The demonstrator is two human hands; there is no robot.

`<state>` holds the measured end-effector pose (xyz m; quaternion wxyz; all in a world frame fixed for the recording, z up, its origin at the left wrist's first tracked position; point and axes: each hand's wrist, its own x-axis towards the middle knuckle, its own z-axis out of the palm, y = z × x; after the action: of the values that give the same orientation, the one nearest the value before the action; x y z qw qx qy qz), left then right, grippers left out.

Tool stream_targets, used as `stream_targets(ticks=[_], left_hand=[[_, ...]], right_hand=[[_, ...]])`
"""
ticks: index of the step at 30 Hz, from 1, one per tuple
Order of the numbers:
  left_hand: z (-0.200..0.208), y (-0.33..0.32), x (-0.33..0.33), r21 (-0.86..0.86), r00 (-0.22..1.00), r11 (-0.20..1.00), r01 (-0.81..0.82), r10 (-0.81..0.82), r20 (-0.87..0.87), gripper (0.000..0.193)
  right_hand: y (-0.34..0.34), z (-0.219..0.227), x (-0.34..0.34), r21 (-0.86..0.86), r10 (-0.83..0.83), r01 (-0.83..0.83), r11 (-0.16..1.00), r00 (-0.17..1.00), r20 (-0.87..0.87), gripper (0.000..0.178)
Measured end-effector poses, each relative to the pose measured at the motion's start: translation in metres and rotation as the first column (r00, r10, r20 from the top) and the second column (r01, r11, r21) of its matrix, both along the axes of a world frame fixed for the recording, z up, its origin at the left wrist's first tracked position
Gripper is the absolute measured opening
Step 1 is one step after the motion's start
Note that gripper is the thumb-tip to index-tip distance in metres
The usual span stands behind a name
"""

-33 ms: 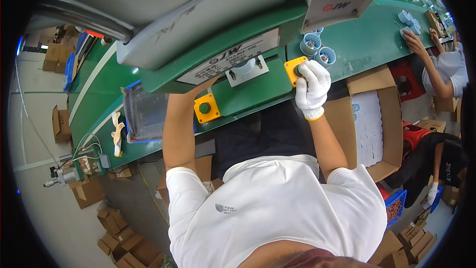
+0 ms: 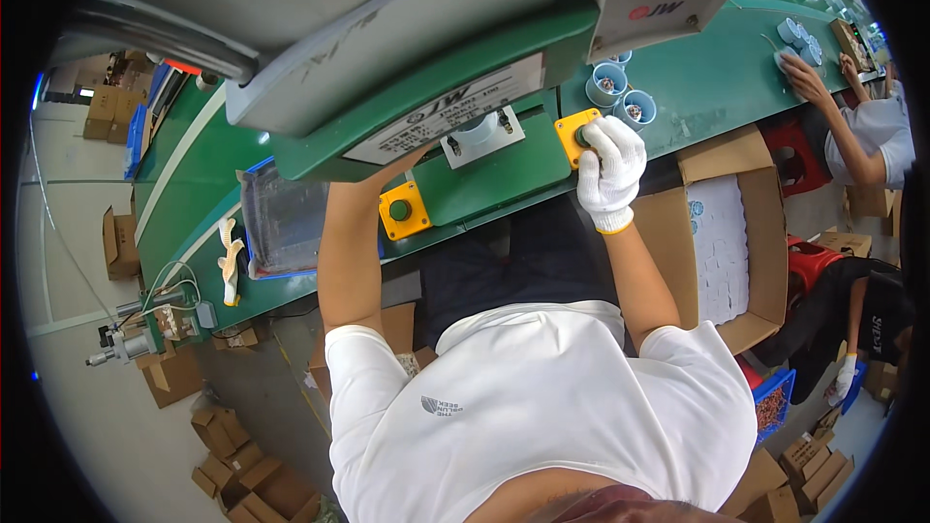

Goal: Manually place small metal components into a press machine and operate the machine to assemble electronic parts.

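My right hand, in a white knit glove, rests with bent fingers at the green push button of the yellow switch box on the bench's right. My bare left forearm reaches up behind the green and grey machine head, which hides the fingers of that hand. Below the head, a light blue round part sits at a metal plate on the green base. A second yellow switch box, with a green button, stands beside my left forearm, untouched.
Light blue cups with small parts inside stand right of the machine. A grey-lined blue tray and a loose glove lie at left. An open carton stands near my right arm. Co-workers sit farther right.
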<state>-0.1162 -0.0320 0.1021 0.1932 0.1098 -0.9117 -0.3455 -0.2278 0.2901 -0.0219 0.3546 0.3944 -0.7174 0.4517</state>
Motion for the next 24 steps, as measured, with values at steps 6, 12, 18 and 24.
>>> stream_targets(ticks=[6,12,18,24], left_hand=[[0.009,0.002,0.021,0.083,0.998,0.997,-0.010,0.005,0.059,0.032],[-0.056,0.053,0.129,-0.123,0.932,0.927,-0.355,0.339,-0.132,0.026],[-0.078,0.058,0.144,-0.337,0.921,0.900,-0.277,0.149,-0.361,0.019],[-0.058,0.021,0.162,-0.143,0.970,0.962,-0.233,0.218,-0.112,0.019]], right_hand=[[-0.005,0.001,0.004,0.001,0.026,-0.026,1.000,1.000,0.009,0.027],[0.000,0.001,-0.001,0.019,0.006,-0.007,1.000,1.000,0.012,0.027],[-0.003,0.017,-0.007,-0.017,0.072,-0.071,0.997,0.995,0.070,0.016],[-0.004,0.025,-0.010,-0.041,0.131,-0.128,0.991,0.989,0.075,0.030]])
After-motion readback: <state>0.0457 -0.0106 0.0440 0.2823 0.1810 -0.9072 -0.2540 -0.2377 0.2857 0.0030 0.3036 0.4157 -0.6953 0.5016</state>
